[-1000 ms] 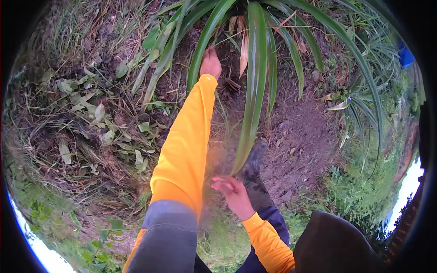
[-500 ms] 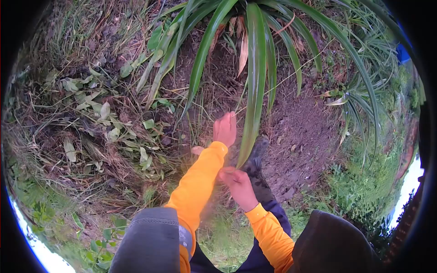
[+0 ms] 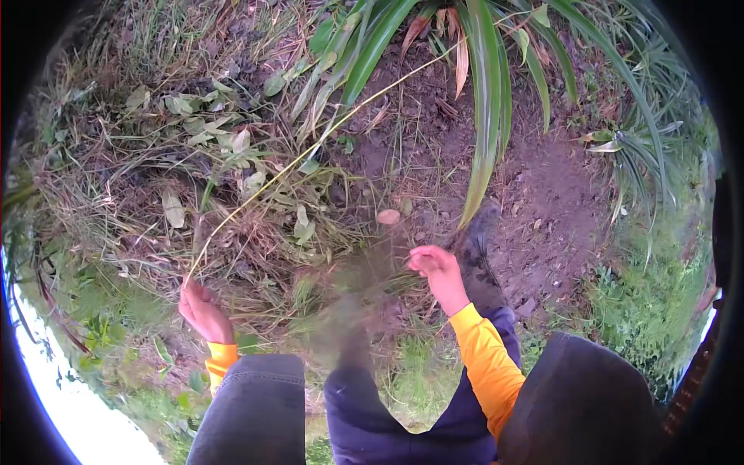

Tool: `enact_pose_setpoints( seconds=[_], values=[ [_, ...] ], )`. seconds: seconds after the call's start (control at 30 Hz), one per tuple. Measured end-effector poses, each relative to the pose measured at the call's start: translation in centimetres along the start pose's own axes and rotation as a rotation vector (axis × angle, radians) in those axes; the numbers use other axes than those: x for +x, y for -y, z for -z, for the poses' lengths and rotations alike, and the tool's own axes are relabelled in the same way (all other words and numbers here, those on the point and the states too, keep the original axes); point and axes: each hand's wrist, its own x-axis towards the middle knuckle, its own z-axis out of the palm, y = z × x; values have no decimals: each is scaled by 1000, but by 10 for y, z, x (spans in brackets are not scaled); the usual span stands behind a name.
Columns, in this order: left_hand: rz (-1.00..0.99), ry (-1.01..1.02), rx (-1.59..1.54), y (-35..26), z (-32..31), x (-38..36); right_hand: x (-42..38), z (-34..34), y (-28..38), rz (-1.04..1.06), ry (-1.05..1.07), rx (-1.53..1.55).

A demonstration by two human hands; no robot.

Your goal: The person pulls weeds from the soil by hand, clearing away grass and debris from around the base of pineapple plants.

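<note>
Stem [image 3: 318,142], in the head view, runs slantwise from the left hand [image 3: 205,311] over cut grass [image 3: 139,225] and soil [image 3: 542,209] up to the plant [image 3: 380,50]. Its lower end sits pinched between that hand's fingertips, the rest reaching beyond them. Right hand [image 3: 436,271], fingers curled, is near a leaf tip [image 3: 467,219]; I cannot tell whether it grips anything.

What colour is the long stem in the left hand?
Pale yellow; the stem shows best in the head view.
</note>
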Motion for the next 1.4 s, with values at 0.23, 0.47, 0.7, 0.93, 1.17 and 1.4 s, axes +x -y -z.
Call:
enact_pose_setpoints(
  seconds=[0.23,0.47,0.7,0.93,1.17,1.4],
  values=[
    [417,-53,-99,-26,259,45,-37,-64,127,996,-132,-673],
    [518,-112,-532,-119,257,-7,120,-82,245,618,-157,-1321],
    [538,230,-599,-113,308,30,-73,-315,-76,-341,9,931],
    [647,318,-667,-93,298,10,-313,-519,-221,-357,616,-76],
    [709,290,-652,-51,286,-42,11,-243,-22,79,237,-260],
    [633,158,-445,15,250,-141,117,-355,167,-37,-299,419]
  ],
)
